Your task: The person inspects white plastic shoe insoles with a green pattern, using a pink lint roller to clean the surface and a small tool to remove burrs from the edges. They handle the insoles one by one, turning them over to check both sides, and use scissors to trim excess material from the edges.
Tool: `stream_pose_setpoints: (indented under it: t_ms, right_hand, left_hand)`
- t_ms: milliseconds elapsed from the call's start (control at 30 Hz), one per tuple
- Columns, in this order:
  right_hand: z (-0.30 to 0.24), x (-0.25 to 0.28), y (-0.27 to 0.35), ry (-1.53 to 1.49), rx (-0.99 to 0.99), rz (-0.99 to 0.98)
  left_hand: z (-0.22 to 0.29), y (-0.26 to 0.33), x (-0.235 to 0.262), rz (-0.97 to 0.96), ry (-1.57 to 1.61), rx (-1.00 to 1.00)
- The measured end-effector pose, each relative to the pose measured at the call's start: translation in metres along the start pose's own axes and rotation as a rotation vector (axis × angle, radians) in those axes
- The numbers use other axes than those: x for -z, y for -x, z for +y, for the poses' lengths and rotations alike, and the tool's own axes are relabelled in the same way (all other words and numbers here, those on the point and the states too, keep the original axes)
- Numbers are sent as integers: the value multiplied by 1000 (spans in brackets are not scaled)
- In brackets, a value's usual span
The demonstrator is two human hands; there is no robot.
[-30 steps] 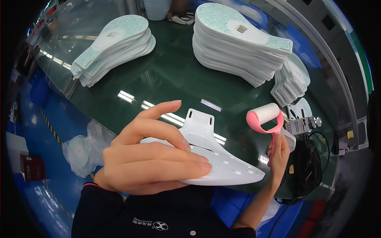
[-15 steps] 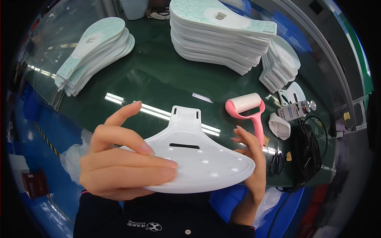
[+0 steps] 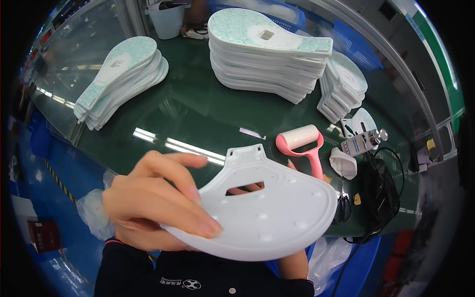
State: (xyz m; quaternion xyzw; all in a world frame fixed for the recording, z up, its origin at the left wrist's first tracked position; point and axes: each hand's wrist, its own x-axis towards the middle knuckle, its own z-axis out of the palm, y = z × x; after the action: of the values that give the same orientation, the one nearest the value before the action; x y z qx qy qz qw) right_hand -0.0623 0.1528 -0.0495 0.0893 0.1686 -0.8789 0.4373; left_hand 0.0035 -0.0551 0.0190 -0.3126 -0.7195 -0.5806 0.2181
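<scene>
My left hand [image 3: 158, 203] grips the left edge of a smooth white plastic panel [image 3: 282, 213], thumb below and fingers lying on its face. The panel is tilted, with a broad rounded end near me, a narrow neck pointing away, a rectangular slot and small raised bumps. Behind it is my right hand [image 3: 253, 187]; some of its fingers show through the slot and one fingertip past the far edge. Most of that hand is hidden, so its grip cannot be made out. Beyond the panel lies a pink-handled lint roller [image 3: 303, 140] with a white roll.
Stacks of similar panels with pale green patterned faces stand at the left [image 3: 121, 74], the far middle [image 3: 262, 59] and the right [image 3: 344, 84]. At right are a clear bottle [image 3: 360, 143], a white cloth-like piece [image 3: 343, 163], black scissors [image 3: 342, 208] and a black bag [image 3: 378, 188].
The panel has turned and tilted, shifting slightly right and nearer. My right hand has moved from beside its right edge to behind it. My left hand keeps its grip.
</scene>
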Motion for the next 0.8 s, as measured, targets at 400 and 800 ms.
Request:
stream_pose_setpoints:
  t_ms: [400,800]
  right_hand:
    - [-11,9,-2,450,405,113]
    - [0,16,23,838,882,446]
  left_hand:
    - [-16,-5,-3,174,-248,166]
    - [-54,46,-32,364,508,805]
